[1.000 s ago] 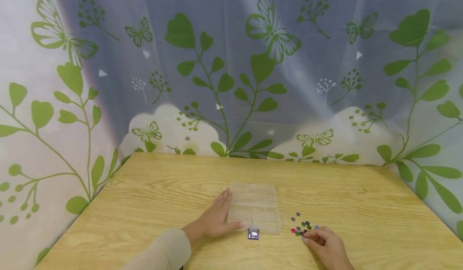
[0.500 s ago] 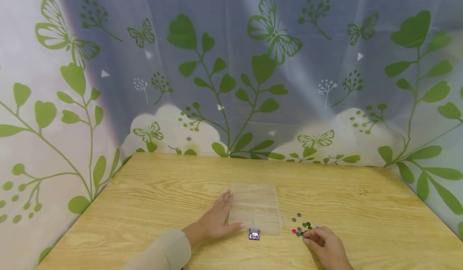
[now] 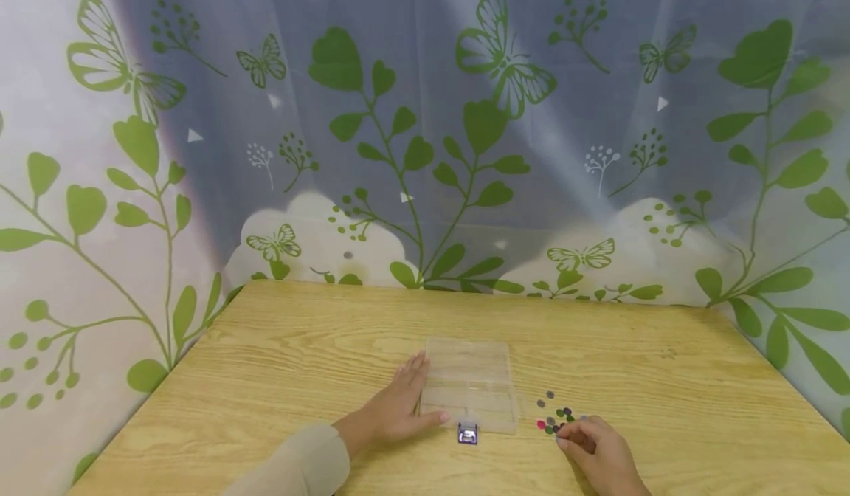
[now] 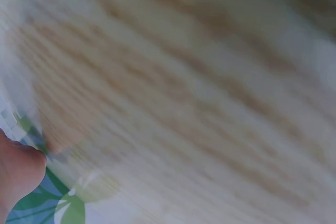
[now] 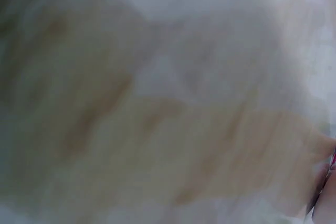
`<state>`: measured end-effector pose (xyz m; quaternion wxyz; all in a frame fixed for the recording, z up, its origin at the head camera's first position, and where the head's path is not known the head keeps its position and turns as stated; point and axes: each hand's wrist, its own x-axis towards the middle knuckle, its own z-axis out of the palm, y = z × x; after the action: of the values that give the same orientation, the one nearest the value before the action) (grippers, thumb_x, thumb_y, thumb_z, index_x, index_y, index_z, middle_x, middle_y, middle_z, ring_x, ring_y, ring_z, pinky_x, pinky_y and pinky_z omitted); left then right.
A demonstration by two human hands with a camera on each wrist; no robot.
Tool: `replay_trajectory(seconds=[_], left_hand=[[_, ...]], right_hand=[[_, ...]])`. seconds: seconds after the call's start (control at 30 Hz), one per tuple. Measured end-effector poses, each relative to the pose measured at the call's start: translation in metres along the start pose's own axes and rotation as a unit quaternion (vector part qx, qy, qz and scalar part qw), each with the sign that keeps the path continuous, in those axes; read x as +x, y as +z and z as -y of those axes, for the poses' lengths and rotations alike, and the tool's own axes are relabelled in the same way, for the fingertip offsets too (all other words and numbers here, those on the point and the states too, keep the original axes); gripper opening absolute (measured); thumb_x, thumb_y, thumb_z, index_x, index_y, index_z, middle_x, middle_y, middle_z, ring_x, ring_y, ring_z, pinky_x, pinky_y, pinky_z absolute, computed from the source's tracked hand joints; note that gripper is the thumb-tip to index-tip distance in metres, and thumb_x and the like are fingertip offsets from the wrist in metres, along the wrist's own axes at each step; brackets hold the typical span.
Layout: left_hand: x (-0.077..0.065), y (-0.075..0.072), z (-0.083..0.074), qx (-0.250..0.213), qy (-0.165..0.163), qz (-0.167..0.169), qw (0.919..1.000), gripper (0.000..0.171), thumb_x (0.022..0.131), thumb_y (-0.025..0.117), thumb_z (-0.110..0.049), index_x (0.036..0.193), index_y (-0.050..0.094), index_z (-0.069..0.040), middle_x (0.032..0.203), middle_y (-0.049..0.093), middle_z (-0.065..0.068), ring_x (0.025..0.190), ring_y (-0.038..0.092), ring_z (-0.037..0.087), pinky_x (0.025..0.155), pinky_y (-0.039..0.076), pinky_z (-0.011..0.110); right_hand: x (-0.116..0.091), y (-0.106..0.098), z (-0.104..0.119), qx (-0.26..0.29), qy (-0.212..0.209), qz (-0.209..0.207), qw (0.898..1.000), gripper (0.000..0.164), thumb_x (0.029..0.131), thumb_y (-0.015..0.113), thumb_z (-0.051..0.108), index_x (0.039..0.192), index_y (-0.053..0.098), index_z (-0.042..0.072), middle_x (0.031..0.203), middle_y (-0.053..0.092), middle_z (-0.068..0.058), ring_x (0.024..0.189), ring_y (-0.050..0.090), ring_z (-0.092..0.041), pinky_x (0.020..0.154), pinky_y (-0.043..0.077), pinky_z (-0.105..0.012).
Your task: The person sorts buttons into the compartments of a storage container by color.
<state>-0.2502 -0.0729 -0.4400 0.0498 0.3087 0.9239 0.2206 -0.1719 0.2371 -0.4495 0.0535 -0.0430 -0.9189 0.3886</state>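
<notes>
In the head view, a clear plastic compartment box (image 3: pixel 491 362) lies on the table. My left hand (image 3: pixel 398 405) rests along its left side, fingers straight, with the thumb at the near left corner. At the box's front edge is a small purple-edged shiny square (image 3: pixel 468 433). To the right lie several small coloured buttons (image 3: pixel 541 424), mostly dark, green and grey, one pink-red. My right hand (image 3: pixel 598 448) has thumb and forefinger together at the pile's near edge, pinching what looks like a small button, mostly hidden. Only the left thumb (image 4: pixel 21 166) shows in the left wrist view.
Beneath everything is a wood-grain table (image 3: pixel 319 333). Behind it and at both sides hangs a curtain (image 3: pixel 372 149) printed with green leaves and butterflies. Both wrist views are mostly blurred.
The head view has shifted slightly, so the box and buttons sit a little farther right in it. Both hands keep nearly the same pose.
</notes>
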Motion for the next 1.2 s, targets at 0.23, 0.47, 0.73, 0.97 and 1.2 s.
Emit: replay_trajectory(seconds=[0.23,0.47,0.73,0.97,1.2], left_hand=[[-0.002,0.000,0.000,0.006,-0.001,0.003,1.0000,0.090,0.090,0.043,-0.058,0.146,0.011,0.006,0.154,0.006,0.022,0.144,0.009,0.034,0.117,0.015,0.047],[-0.003,0.001,0.000,0.007,-0.006,0.002,1.0000,0.090,0.090,0.043,-0.058,0.146,0.011,0.005,0.154,0.005,0.022,0.144,0.008,0.033,0.118,0.014,0.046],[-0.007,0.001,-0.001,0.005,-0.002,0.001,1.0000,0.091,0.090,0.042,-0.060,0.146,0.012,0.006,0.154,0.006,0.023,0.144,0.009,0.034,0.118,0.014,0.046],[-0.009,0.000,-0.003,0.003,-0.007,0.007,0.9999,0.091,0.090,0.041,-0.060,0.146,0.010,0.005,0.155,0.005,0.021,0.144,0.008,0.034,0.118,0.015,0.046],[-0.010,0.001,-0.003,0.000,-0.008,0.004,1.0000,0.090,0.091,0.043,-0.057,0.146,0.010,0.006,0.154,0.005,0.022,0.144,0.008,0.035,0.117,0.015,0.047]], right_hand=[[0.001,0.000,0.000,-0.003,-0.007,0.006,1.000,0.009,0.080,0.068,0.004,0.088,0.067,0.007,0.085,0.059,0.000,0.070,0.046,0.001,0.063,0.045,-0.014],[0.001,-0.001,0.005,-0.018,-0.012,0.012,1.000,0.007,0.081,0.066,0.002,0.086,0.064,0.006,0.084,0.058,0.000,0.070,0.048,0.001,0.063,0.046,-0.014],[0.003,-0.001,0.006,-0.045,-0.035,0.024,0.998,0.006,0.082,0.065,0.003,0.083,0.061,0.006,0.080,0.053,0.001,0.067,0.042,-0.002,0.060,0.042,-0.015],[0.003,-0.003,0.009,-0.055,-0.044,0.039,0.997,0.006,0.082,0.065,0.003,0.083,0.060,0.007,0.078,0.051,0.002,0.066,0.040,-0.001,0.059,0.041,-0.014],[0.004,-0.003,0.009,-0.058,-0.057,0.045,0.996,0.007,0.081,0.065,0.002,0.083,0.059,0.006,0.077,0.052,0.002,0.066,0.041,0.000,0.059,0.041,-0.014]])
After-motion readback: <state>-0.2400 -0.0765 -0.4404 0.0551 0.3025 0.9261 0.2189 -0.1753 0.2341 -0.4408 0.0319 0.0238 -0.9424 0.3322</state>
